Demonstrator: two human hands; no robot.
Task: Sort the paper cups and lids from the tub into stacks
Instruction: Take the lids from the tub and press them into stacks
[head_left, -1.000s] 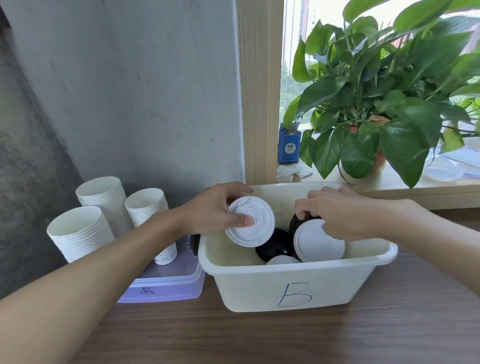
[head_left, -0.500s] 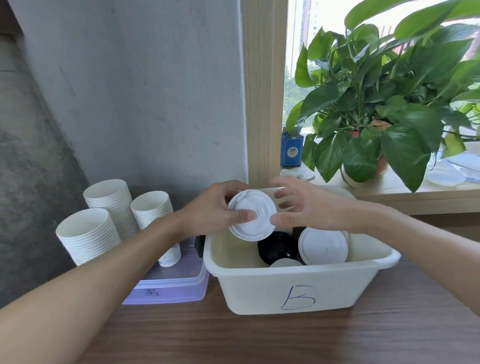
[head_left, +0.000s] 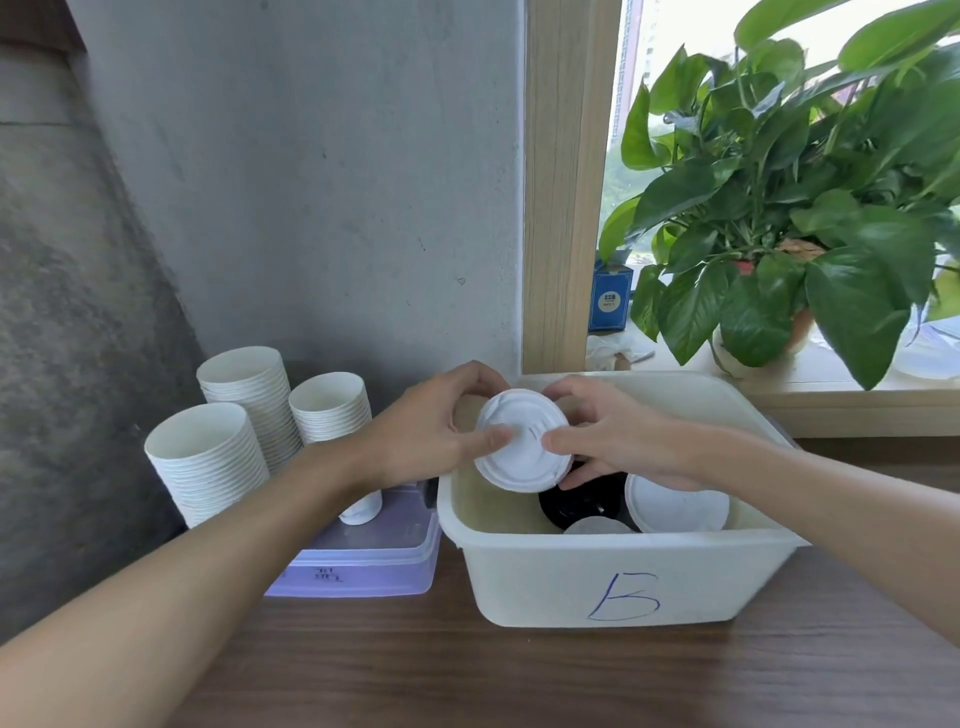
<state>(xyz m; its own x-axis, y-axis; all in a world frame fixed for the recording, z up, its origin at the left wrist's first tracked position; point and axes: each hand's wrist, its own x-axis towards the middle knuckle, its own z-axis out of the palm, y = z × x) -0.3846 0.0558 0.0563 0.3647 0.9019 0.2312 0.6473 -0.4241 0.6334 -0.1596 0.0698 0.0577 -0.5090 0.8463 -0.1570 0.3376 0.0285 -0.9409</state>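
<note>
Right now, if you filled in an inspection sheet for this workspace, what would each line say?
Surface: dark brown wooden table.
Job's things: cream plastic tub marked B holds a black round lid and a white flat lid; white round lid is held above its left end; three stacks of white paper cups stand left of the tub.
Clutter: clear lidded plastic box beside the tub; small blue carton on the sill.
Hands: left hand and right hand both pinch the white round lid.
Cables: nothing seen.
Surroundings: grey concrete wall, wooden window frame, leafy green potted plant.

Cup stacks (head_left: 249, 431) crowd the tub's (head_left: 613, 566) left; its right side lies open.
</note>
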